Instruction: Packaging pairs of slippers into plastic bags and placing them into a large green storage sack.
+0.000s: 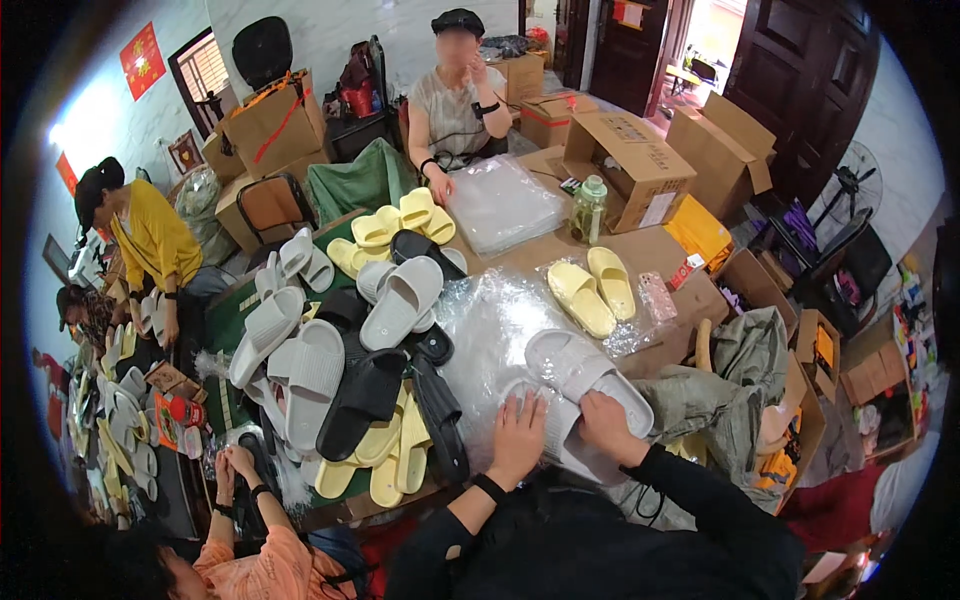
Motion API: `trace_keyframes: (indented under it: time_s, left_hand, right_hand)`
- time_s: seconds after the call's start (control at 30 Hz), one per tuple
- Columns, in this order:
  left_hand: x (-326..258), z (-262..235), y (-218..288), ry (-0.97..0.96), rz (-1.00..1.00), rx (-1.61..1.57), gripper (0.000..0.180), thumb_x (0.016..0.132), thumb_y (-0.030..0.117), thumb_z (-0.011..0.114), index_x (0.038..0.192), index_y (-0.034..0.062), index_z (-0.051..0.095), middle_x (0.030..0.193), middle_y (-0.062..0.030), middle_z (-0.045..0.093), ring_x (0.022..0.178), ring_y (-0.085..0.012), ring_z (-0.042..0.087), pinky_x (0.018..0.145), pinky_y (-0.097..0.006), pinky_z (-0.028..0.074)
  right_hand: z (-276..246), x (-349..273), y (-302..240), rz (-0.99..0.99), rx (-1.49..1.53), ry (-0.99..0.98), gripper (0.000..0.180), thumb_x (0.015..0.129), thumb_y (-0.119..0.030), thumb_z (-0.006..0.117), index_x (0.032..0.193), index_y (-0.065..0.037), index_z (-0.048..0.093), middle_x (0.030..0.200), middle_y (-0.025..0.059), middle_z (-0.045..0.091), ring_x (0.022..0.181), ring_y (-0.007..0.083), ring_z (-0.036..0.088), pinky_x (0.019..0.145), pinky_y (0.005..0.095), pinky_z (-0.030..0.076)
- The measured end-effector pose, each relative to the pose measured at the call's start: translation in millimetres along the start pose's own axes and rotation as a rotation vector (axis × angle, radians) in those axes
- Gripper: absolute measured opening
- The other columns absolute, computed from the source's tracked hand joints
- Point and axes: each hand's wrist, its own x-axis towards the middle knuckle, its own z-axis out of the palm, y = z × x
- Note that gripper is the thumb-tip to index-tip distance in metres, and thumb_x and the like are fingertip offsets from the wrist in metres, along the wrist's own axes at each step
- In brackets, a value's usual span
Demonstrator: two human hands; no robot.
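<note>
Black sleeves [695, 490] lead to fingers [597, 414] touching slippers [572, 362] (grey)

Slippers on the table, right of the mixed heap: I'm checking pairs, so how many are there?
4: two yellow slippers side by side near the green bottle, one gray slipper at the left hand, a second gray slipper at the right hand. Others may be hidden.

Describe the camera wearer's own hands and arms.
The left hand and right hand are gloveless. The sleeves are black, the right reaching near the wrist, the left ending higher, with what looks like a small hole. A black band circles the left wrist.
</note>
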Motion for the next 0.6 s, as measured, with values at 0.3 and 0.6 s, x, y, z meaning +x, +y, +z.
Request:
trace_keyframes:
  time_s: [0.3, 0.6]
  left_hand:
    - [2, 0, 13, -0.097, -0.069, -0.212, 0.039, 0.085, 0.017, 0.051, 0.125, 0.0115, 0.051, 0.132, -0.0109, 0.046, 0.119, -0.0384, 0.042, 0.099, -0.050, 0.032]
    - [24, -2, 22, -0.116, 0.143, -0.311, 0.044, 0.082, 0.013, 0.054, 0.125, 0.0163, 0.051, 0.136, -0.0081, 0.041, 0.125, -0.0391, 0.034, 0.101, -0.057, 0.024]
  right_hand:
    - [4, 11, 6, 0.040, 0.115, 0.107, 0.019, 0.066, -0.011, 0.059, 0.082, -0.003, 0.051, 0.082, 0.0132, 0.052, 0.079, 0.0314, 0.055, 0.064, 0.0406, 0.047]
    - [36, 17, 12, 0.024, 0.489, -0.005, 0.026, 0.073, -0.016, 0.057, 0.096, -0.004, 0.055, 0.090, 0.0148, 0.055, 0.085, 0.0349, 0.054, 0.067, 0.0405, 0.046]
